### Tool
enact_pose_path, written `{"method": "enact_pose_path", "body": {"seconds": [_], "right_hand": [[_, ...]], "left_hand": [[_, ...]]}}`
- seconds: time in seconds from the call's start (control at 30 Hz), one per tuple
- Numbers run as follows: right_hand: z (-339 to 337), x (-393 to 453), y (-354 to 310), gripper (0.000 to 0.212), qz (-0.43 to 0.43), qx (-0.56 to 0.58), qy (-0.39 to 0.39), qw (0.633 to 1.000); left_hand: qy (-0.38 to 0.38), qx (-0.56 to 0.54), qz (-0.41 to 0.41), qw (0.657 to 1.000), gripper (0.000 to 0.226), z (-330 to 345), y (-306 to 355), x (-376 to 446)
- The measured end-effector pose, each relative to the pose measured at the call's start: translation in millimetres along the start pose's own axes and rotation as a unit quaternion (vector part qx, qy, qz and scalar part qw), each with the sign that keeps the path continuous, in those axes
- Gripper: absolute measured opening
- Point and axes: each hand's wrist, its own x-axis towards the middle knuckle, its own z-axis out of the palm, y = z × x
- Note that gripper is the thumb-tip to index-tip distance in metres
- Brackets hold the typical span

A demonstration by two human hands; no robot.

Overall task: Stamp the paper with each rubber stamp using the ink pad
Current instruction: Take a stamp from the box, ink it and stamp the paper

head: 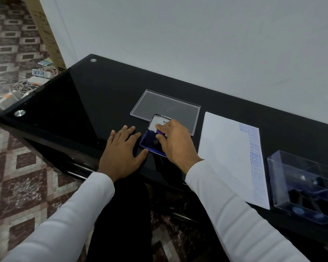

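Note:
An open blue ink pad [150, 141] lies on the black glass table [74, 103], its white-labelled lid [156, 122] tipped back. My right hand [175, 140] pinches a small purple rubber stamp [160, 132] and holds it down on the pad. My left hand [124, 148] rests flat on the table, its thumb touching the pad's near edge. To the right lies a white paper sheet [225, 156] with a column of blue stamped words along its right edge.
A clear plastic lid [165, 104] lies flat behind the ink pad. A clear stamp box [307, 188] with dark stamps stands at the right end of the table. A white wall runs behind. Cables and power strips [34, 78] lie on the tiled floor at left.

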Motion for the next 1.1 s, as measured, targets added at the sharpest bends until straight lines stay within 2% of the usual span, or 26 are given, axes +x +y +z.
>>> {"method": "enact_pose_path", "body": {"seconds": [0.3,0.53,0.8,1.1], "right_hand": [[2.8,-6.2,4.9,0.027,0.002,0.072,0.053,0.996],[2.1,-6.1,4.6,0.029,-0.005,0.062,0.044,0.997],[-0.4,0.1,2.9,0.035,-0.001,0.022,0.001,1.0],[5.4,-4.7,8.2,0.03,0.001,0.076,0.052,0.996]], "left_hand": [[0.007,-0.001,0.002,1.0,0.075,-2.1,1.9,-1.8],[-0.005,0.004,0.0,1.0,0.07,-1.2,1.0,-0.3],[-0.001,0.002,-0.002,1.0,0.075,-0.9,0.8,-0.4],[0.005,0.01,-0.002,1.0,0.075,-0.1,1.0,-1.2]]}}
